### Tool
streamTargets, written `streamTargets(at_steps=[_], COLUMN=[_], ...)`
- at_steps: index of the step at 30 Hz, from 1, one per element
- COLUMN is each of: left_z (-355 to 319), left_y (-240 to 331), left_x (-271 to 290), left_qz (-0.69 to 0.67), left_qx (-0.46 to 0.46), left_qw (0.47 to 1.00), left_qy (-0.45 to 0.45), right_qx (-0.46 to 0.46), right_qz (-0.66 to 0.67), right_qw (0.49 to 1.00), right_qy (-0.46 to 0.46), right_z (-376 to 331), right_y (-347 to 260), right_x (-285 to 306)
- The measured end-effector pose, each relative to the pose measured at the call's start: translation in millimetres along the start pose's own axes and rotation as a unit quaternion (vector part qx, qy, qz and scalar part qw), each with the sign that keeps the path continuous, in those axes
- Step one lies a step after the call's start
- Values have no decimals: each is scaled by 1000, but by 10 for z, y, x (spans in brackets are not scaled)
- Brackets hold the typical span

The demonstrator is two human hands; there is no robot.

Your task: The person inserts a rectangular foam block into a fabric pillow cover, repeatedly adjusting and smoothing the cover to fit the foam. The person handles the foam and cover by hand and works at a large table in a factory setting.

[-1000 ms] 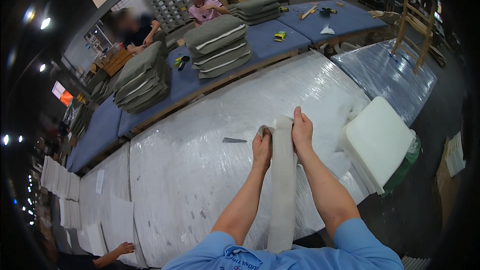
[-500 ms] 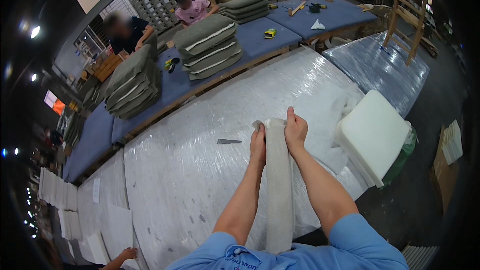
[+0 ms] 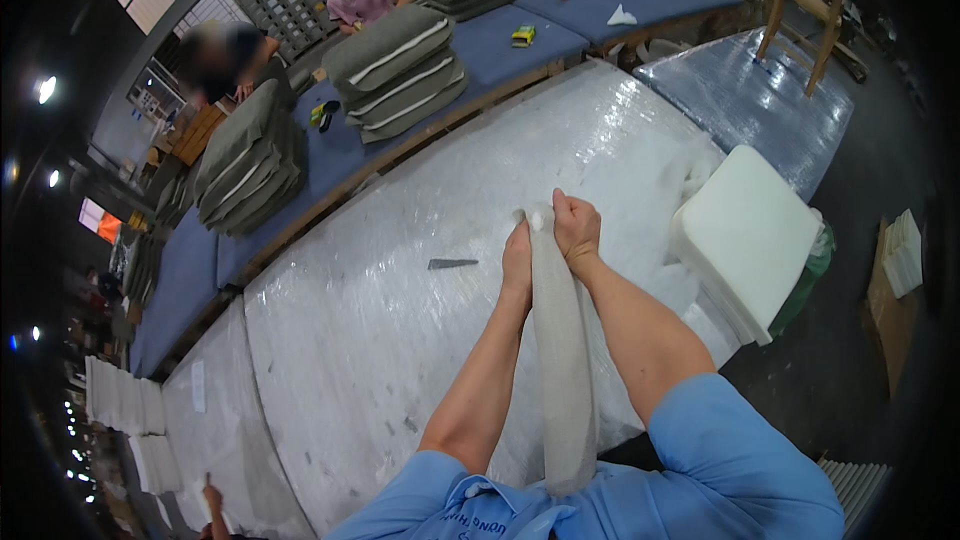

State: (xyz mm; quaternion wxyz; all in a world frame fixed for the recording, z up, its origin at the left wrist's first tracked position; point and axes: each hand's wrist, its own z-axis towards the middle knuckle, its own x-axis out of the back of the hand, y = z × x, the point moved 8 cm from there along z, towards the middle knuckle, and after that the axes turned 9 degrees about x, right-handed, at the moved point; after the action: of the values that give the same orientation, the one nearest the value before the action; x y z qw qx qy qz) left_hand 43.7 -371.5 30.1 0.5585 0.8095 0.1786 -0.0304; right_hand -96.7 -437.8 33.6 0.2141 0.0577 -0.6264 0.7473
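A long, narrow light-beige fabric cushion (image 3: 562, 360) stands on edge between my arms, its near end against my blue shirt. At its far end a tuft of white filling (image 3: 541, 216) shows in the opening of the cloth. My left hand (image 3: 516, 268) presses along the left side with its fingers closed on the fabric edge. On the other side my right hand (image 3: 577, 228) is curled around the cloth, thumb up. A thin grey tapered piece (image 3: 452, 263) lies on the plastic-covered table (image 3: 370, 340) to the left of my hands.
White foam pads (image 3: 750, 235) are stacked at the table's right edge. Beyond stands a blue bench (image 3: 480, 65) with piles of grey-green cushions (image 3: 395, 70) and two people behind it. A wooden chair frame (image 3: 805, 15) is at far right. Another person's hand (image 3: 212, 495) shows at lower left.
My right hand has curled further over the cushion's far end, and the cushion looks narrower and rounder there. The whole view has shifted slightly. The other person's hand at lower left has moved left.
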Motion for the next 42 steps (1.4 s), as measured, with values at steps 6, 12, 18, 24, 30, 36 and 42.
streamTargets(at_steps=[6, 12, 18, 24, 30, 36, 42], left_z=[-13, 116, 35, 32, 62, 267, 262], left_y=[55, -85, -61, -32, -110, -47, 37], left_x=[170, 229, 103, 168, 150, 125, 160], left_qz=[124, 38, 47, 65, 35, 140, 47], left_qx=[-87, -38, -22, -27, -65, -129, -114], left_qw=[986, 998, 998, 997, 997, 982, 989], left_qy=[71, 24, 27, 35, 36, -13, -80], right_qx=[-12, 20, 54, 11, 33, 39, 64], right_qz=[28, 117, 133, 119, 120, 150, 102], right_qw=[999, 993, 989, 991, 992, 986, 989], right_qy=[-11, -11, -35, -63, -36, 59, 85], right_z=[-70, -208, -361, -405, -337, -307, -267], right_y=[17, -82, -353, -405, -252, -254, -327], right_x=[-34, 107, 313, 330, 365, 377, 461])
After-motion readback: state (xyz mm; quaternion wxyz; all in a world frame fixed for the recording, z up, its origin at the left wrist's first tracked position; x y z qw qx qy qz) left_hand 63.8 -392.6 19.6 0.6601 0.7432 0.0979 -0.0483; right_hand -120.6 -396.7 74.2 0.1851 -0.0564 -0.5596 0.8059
